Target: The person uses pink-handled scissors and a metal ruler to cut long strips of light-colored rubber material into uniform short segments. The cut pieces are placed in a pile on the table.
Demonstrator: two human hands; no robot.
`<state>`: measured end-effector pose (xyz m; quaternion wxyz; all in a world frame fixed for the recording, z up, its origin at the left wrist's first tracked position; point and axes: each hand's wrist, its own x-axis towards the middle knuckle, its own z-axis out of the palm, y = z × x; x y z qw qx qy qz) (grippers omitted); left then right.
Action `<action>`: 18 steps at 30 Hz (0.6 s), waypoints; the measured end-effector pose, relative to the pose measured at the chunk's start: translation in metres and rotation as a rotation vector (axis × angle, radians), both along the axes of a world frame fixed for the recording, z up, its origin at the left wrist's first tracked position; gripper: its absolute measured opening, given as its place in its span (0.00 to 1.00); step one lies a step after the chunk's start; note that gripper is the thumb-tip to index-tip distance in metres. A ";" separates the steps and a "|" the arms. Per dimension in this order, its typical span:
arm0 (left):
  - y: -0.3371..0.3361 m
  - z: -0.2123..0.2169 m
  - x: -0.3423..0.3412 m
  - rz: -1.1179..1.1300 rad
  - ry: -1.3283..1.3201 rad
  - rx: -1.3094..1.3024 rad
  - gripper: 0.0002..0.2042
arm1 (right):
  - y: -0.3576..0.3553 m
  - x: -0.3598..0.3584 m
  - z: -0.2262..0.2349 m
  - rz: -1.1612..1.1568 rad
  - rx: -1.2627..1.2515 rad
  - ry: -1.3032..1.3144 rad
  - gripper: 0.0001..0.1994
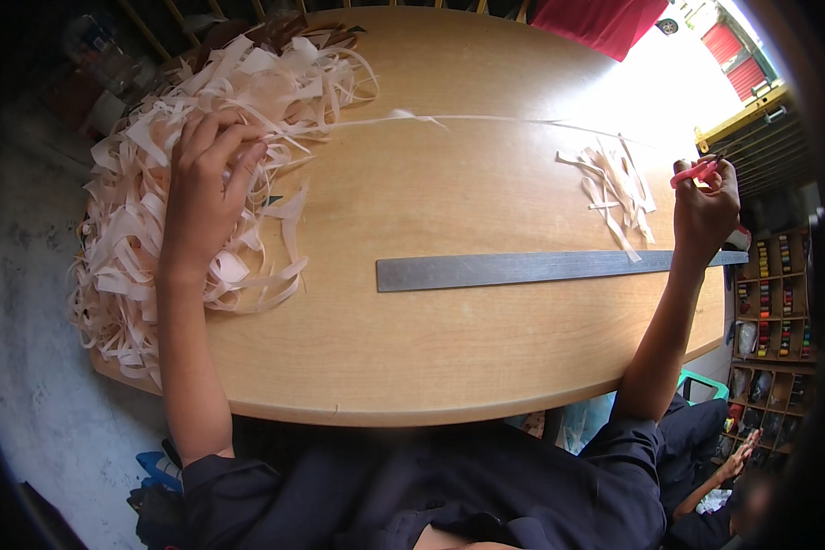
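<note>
Grey floor (37,284) left; wooden shelves (779,364) right; daylight (674,69) (glaring) beyond table (412,357).

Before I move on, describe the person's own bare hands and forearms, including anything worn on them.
The bare left hand and bare right hand are ungloved, with no watch or bracelet showing at either wrist. The forearms are uncovered below a dark navy, short fabric left sleeve and a matching right sleeve, both plain, without visible markings.

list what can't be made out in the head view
Head view, hidden or unclear:
Full shape of pink tool: covered by right hand
Palm of left hand: turned away from view
Part of metal ruler: behind right forearm
Underside of strip heap: under upper layers
Other person: cut off by lower edge
</note>
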<state>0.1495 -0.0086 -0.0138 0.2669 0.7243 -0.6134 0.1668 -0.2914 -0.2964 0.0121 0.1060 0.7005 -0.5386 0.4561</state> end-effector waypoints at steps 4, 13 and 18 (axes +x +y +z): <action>-0.001 -0.004 0.003 0.057 -0.033 0.015 0.08 | -0.001 -0.007 0.005 -0.065 -0.046 0.029 0.13; -0.002 -0.004 0.011 0.063 0.019 -0.002 0.11 | 0.002 -0.012 0.011 -0.199 -0.094 0.116 0.14; 0.000 -0.001 0.009 0.093 0.110 -0.138 0.09 | -0.002 -0.015 0.012 -0.216 -0.010 0.118 0.15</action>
